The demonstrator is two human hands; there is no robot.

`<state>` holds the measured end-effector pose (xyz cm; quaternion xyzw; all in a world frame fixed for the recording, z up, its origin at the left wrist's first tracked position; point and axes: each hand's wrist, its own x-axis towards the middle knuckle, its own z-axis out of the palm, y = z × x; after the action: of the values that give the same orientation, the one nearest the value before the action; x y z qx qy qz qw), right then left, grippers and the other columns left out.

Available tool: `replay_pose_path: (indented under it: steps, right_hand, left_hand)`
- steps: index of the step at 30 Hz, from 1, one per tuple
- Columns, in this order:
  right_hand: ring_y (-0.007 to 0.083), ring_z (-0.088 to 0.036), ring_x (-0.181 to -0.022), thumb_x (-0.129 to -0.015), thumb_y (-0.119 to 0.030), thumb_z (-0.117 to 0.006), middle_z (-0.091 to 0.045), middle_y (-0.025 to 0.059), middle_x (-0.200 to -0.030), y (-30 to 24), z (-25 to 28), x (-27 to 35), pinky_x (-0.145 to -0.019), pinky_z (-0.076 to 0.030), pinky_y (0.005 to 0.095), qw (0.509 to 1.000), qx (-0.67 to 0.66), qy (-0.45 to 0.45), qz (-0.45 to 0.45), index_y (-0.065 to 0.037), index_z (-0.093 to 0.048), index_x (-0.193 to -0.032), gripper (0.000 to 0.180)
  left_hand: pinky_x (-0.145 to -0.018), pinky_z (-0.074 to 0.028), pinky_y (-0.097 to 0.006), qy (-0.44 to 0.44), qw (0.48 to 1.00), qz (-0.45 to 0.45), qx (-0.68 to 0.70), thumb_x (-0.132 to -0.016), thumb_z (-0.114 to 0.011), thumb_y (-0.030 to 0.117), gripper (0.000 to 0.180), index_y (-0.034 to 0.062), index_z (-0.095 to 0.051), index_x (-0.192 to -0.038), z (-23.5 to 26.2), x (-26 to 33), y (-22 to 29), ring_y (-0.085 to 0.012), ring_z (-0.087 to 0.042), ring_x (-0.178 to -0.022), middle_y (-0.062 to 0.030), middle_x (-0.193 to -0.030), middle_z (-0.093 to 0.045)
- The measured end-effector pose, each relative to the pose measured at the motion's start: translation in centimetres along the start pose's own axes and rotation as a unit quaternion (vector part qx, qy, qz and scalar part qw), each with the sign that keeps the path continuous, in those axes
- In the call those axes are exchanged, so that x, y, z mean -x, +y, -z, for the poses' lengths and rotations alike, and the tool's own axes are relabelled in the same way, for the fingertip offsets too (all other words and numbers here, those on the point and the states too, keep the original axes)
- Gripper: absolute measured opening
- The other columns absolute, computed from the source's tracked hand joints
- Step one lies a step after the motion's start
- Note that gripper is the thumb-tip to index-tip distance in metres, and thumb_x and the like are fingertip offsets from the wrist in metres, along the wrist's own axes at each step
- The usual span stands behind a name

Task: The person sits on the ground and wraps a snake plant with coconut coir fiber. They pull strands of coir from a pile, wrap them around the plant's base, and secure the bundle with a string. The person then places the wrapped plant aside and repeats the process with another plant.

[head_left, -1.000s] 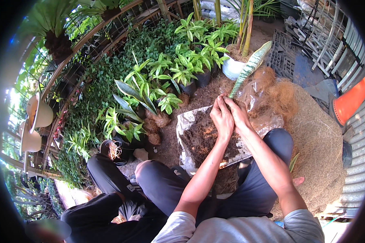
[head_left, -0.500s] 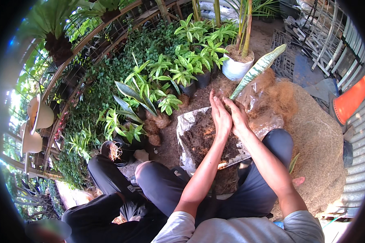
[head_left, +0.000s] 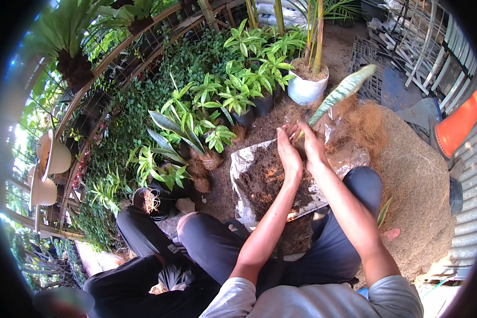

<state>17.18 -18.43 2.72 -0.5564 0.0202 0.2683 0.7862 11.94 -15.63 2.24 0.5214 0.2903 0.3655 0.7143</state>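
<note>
My left hand (head_left: 290, 159) and my right hand (head_left: 314, 149) are cupped palm to palm above a white plastic sheet (head_left: 239, 158) spread with dark soil (head_left: 265, 177). Between them they press the base of a snake plant leaf (head_left: 342, 96), pale green with darker bands. The leaf leans up and to the right out of my fingers. What wraps its base is hidden by my palms. Brown coconut fibre (head_left: 373, 124) and crinkled clear plastic (head_left: 355, 159) lie just right of my right hand.
Small potted plants (head_left: 238, 100) and fibre-wrapped root balls (head_left: 209, 159) stand beyond the sheet to the left. Behind is a white pot (head_left: 306, 91). An orange cone (head_left: 461, 122) lies at the right. Another person's dark-trousered legs (head_left: 143, 238) are close on my left.
The leaf has tipped slightly further right. My right hand's fingers have shifted up against the left hand, and the gap between my palms looks a little wider.
</note>
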Motion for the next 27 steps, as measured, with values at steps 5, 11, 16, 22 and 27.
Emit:
replay_pose_path:
  steps: [5, 11, 16, 22, 27]
  right_hand:
    - [0.0092, -0.055, -0.075, -0.089, -0.035, -0.066, -0.061, 0.0033, -0.081, -0.2, 0.3, 0.1, -0.067, -0.045, 0.0259, 0.997, -0.001, -0.061, 0.049, -0.001, -0.065, -0.091, 0.034]
    - [0.0118, -0.054, -0.065, -0.088, -0.040, -0.065, -0.061, 0.0052, -0.073, 0.4, 0.2, 0.0, -0.059, -0.045, 0.0267, 0.995, 0.082, -0.049, 0.030, 0.001, -0.066, -0.084, 0.041]
    - [0.0120, -0.055, -0.065, -0.090, -0.032, -0.061, -0.060, 0.0057, -0.071, -0.5, -0.3, 1.3, -0.056, -0.043, 0.0275, 0.990, 0.124, -0.058, 0.014, 0.002, -0.065, -0.083, 0.034]
    - [0.0108, -0.059, -0.078, -0.094, -0.024, -0.058, -0.065, 0.0062, -0.090, 0.8, 0.5, 0.5, -0.065, -0.047, 0.0257, 0.992, 0.079, -0.074, 0.060, 0.001, -0.066, -0.099, 0.027]
    - [0.0100, -0.060, -0.089, -0.096, -0.022, -0.055, -0.067, 0.0077, -0.108, 1.0, 0.4, 0.8, -0.078, -0.048, 0.0248, 0.987, 0.046, -0.099, 0.114, 0.000, -0.063, -0.113, 0.029]
  left_hand:
    - [-0.093, -0.044, -0.034, -0.009, 0.993, -0.086, -0.085, -0.099, -0.046, 0.033, 0.044, -0.0025, -0.050, -0.124, 0.0, -0.5, -1.8, -0.0234, -0.056, -0.109, -0.0174, -0.113, -0.061]
    - [-0.091, -0.045, -0.033, 0.004, 0.996, -0.083, -0.027, -0.102, -0.041, 0.034, 0.046, -0.0059, -0.056, -0.118, 0.3, 0.1, -1.8, -0.0207, -0.058, -0.103, -0.0175, -0.110, -0.064]
    - [-0.091, -0.045, -0.034, 0.045, 0.995, -0.079, -0.039, -0.102, -0.039, 0.035, 0.048, -0.0063, -0.057, -0.117, 0.7, 0.6, -2.1, -0.0212, -0.059, -0.102, -0.0172, -0.109, -0.064]
    - [-0.091, -0.044, -0.032, 0.049, 0.997, -0.065, -0.001, -0.101, -0.042, 0.037, 0.048, -0.0052, -0.058, -0.118, -0.4, 0.0, -1.8, -0.0200, -0.059, -0.101, -0.0161, -0.109, -0.064]
    - [-0.081, -0.047, -0.030, 0.017, 0.998, -0.013, 0.065, -0.100, -0.044, 0.039, 0.047, -0.0042, -0.061, -0.109, -0.5, -0.3, -2.3, -0.0160, -0.059, -0.091, -0.0119, -0.098, -0.065]
